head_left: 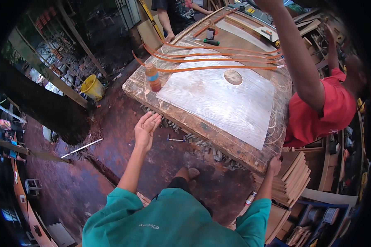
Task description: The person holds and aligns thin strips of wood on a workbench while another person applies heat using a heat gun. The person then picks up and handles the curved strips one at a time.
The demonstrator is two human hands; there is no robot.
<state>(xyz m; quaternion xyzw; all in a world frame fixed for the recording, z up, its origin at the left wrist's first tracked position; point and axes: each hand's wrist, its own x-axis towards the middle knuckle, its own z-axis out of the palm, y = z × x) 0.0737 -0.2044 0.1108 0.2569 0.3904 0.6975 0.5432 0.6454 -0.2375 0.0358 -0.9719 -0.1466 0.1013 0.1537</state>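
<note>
My left hand (147, 125) is raised off the near left edge of the workbench (181, 114), palm up with fingers apart, holding nothing. At the bench's near right corner, my right hand (274, 165) has its fingers curled round the edge. On the top lies a large pale grey wood-grained panel (210, 92) with a round brown spot (233, 77). Several thin, bent orange-brown strips (206, 60) stretch across its far part. A plastic bottle (153, 78) of brownish liquid, with a blue band, stands upright beside the panel's left corner.
A green-handled screwdriver (210, 42) and a dark bottle (210, 31) sit farther back. A co-worker in a red shirt (321, 105) is at the right, arm raised; another person's hand (169, 38) touches the far left edge. Stacked boards (290, 177) stand by my right arm, a yellow bucket (93, 87) at left.
</note>
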